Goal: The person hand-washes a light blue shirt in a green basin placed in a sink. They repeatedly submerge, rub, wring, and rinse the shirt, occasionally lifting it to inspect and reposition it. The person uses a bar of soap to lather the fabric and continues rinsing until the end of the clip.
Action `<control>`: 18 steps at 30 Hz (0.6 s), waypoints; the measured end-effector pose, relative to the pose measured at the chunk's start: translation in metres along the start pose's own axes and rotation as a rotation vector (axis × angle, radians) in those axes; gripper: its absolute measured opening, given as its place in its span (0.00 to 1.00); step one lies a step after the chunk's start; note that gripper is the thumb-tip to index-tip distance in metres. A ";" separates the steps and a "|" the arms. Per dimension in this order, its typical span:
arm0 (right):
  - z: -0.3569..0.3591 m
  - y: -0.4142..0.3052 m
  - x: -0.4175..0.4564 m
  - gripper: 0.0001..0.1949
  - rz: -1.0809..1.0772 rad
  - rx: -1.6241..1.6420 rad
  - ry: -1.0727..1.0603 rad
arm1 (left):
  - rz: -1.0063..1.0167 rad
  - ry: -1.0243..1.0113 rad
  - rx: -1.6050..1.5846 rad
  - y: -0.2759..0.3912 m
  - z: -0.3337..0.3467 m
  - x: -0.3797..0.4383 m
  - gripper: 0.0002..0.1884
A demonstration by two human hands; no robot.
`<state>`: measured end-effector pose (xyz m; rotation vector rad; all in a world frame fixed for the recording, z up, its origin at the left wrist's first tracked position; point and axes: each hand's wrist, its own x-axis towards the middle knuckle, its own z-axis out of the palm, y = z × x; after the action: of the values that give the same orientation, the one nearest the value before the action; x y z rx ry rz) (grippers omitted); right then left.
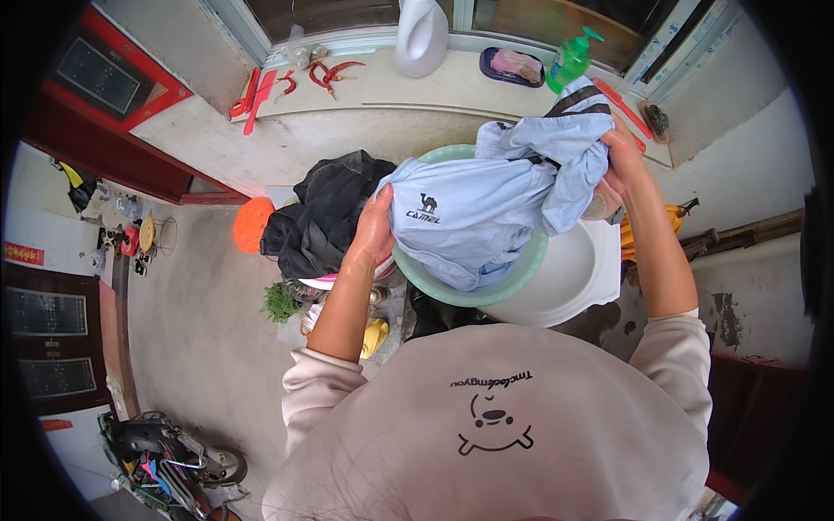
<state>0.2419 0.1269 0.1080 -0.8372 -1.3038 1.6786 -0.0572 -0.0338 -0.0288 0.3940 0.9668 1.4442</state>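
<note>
A light blue garment point(475, 195) with dark stripes and a Camel logo is stretched between my two hands. My left hand point(374, 228) pinches its edge at the left, thumb on top. Bunched cloth is gripped by my right hand point(622, 156), raised higher at the right; some of its fingers are hidden behind the folds. The garment's lower part hangs into a pale green plastic basin point(456, 298), covering most of its inside. That basin rests over a white ceramic sink point(567, 267). Left of my left hand lies a heap of black clothing point(326, 208).
On the ledge point(365, 98) ahead stand a white jug point(420, 39), a soap dish point(488, 73) and a green pump bottle point(570, 62). A red brush point(622, 107) and red chillies point(326, 75) lie there too. An orange stool point(251, 225) stands left; a motorcycle point(176, 462) is behind left.
</note>
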 end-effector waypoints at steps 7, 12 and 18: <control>-0.009 0.006 0.012 0.18 0.035 0.111 0.069 | 0.048 -0.118 -0.116 0.036 -0.005 0.003 0.25; -0.023 0.006 0.012 0.17 0.087 0.187 0.056 | 0.047 -0.120 -0.148 0.043 -0.013 -0.004 0.27; -0.047 0.057 0.029 0.19 0.328 0.245 -0.135 | -0.131 -0.009 -0.248 -0.002 -0.049 -0.003 0.27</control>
<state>0.2590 0.1658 0.0410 -0.8344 -1.0588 2.1360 -0.0915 -0.0520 -0.0582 0.1521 0.7799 1.4203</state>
